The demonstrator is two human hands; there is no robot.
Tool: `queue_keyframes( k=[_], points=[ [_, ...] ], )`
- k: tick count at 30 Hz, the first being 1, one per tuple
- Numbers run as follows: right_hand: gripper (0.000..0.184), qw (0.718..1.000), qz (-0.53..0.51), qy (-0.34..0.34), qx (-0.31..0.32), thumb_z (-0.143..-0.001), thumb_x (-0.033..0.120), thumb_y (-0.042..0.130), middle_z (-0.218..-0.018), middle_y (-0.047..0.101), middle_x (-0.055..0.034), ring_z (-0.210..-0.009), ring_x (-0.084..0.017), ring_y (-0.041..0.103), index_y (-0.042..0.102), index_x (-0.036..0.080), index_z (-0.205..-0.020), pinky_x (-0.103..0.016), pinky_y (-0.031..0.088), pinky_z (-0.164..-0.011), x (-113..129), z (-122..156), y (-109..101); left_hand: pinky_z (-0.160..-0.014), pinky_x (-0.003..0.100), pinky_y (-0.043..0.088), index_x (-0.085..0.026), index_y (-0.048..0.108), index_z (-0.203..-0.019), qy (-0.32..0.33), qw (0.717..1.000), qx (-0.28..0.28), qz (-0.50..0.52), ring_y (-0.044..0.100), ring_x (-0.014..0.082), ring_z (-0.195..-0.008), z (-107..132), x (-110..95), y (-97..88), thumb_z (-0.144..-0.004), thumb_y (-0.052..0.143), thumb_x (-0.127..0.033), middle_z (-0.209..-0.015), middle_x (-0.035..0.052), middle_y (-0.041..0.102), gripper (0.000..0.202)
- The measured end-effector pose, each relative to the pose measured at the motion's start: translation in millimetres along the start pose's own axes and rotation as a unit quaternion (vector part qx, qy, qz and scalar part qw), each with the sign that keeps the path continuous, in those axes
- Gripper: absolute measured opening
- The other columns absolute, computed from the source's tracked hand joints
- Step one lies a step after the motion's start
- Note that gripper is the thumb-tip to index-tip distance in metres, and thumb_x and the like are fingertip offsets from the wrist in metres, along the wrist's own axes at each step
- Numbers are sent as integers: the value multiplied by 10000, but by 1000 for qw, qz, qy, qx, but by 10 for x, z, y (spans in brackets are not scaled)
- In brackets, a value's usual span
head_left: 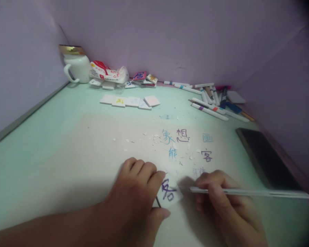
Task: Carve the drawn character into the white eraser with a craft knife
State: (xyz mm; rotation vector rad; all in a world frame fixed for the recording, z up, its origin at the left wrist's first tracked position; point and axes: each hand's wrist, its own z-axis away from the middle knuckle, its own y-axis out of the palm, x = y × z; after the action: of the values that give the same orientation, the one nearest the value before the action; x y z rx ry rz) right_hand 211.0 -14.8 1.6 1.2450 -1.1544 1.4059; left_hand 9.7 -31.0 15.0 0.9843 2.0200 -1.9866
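Note:
My left hand (139, 188) is closed on a small thin white square piece (179, 196) with a purple written character on it, held by thumb and forefinger against the work surface. A short dark line shows between those fingers; I cannot make out what it is. To the right, my right hand (226, 202) grips a slim, silvery pen-shaped tool (257, 193), its tip pointing left toward the piece. Whether the tip touches the piece is too blurred to tell. Blue and purple characters (182, 135) are written on the pale surface beyond both hands.
White scraps (157, 139) lie scattered past my hands. Farther back are a row of white square pieces (132, 101), a white mug (78, 70), a red-and-white packet (108, 72) and several markers (208, 111). A dark flat phone-like slab (267, 157) lies at right. Pale walls enclose the table.

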Motion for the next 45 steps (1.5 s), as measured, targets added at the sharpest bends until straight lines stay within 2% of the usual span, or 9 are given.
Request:
queue_keyframes(
  k=[6,12,16,23,30,34,36,40,45],
  points=[
    [251,997,57,-34,36,-941,368,494,-570,520,26,-505,-109,470,590,236,-751,-207,360,-461,27,-22,-17,-788,485,377,-178,577,-953,2,1000,5,15,471,239,-796,7,-8,-22,-625,664,-202,-901,63,583,340],
    [238,994,87,-50,37,-892,389,565,-574,536,17,-512,-121,489,631,241,-718,-221,376,-466,115,-9,60,-845,486,381,-193,569,-1022,-1,999,19,36,483,243,-859,1,-38,-73,-692,604,-160,-960,66,582,334],
    [227,994,85,-61,31,-882,389,573,-583,546,9,-521,-133,486,646,241,-727,-238,379,-476,132,-4,88,-868,475,390,-167,553,-1072,30,998,25,46,482,251,-906,-12,-5,-92,-707,587,-149,-1030,94,566,367],
    [189,988,106,-98,50,-932,328,515,-628,527,16,-559,-125,480,621,244,-799,-225,376,-495,74,-6,34,-835,465,388,-133,555,-1100,69,996,20,46,459,256,-889,-25,56,-76,-714,536,-122,-1002,112,531,386],
    [173,985,88,-112,98,-973,318,439,-737,520,19,-665,-120,477,582,266,-890,-236,370,-590,74,17,15,-901,448,370,-128,526,-1125,94,993,4,71,456,248,-946,-32,77,-58,-619,517,-57,-1072,107,529,511],
    [171,986,66,-128,81,-972,311,440,-723,505,19,-655,-119,459,577,257,-886,-239,357,-580,63,42,52,-903,438,369,-128,528,-1114,95,993,-1,68,462,246,-952,-37,91,-31,-619,519,-55,-1078,106,531,501],
    [176,987,66,-136,52,-969,317,446,-724,509,19,-642,-116,454,578,254,-871,-236,359,-567,58,42,52,-888,438,372,-122,542,-1089,94,994,-10,58,469,251,-944,-44,96,-16,-642,534,-72,-1053,113,538,449],
    [129,972,129,-187,58,-947,240,485,-719,553,30,-597,-96,482,600,265,-893,-197,383,-513,78,7,-10,-825,451,374,-118,564,-1047,74,997,-33,2,488,262,-864,-45,101,2,-748,618,-231,-943,111,571,324],
    [185,954,203,-207,77,-904,173,539,-721,606,46,-579,-79,551,627,298,-1007,-165,420,-490,103,-26,-40,-834,468,365,-82,538,-1121,86,994,-44,-55,505,241,-740,-9,88,-7,-781,663,-430,-780,73,592,502]
  ],
)
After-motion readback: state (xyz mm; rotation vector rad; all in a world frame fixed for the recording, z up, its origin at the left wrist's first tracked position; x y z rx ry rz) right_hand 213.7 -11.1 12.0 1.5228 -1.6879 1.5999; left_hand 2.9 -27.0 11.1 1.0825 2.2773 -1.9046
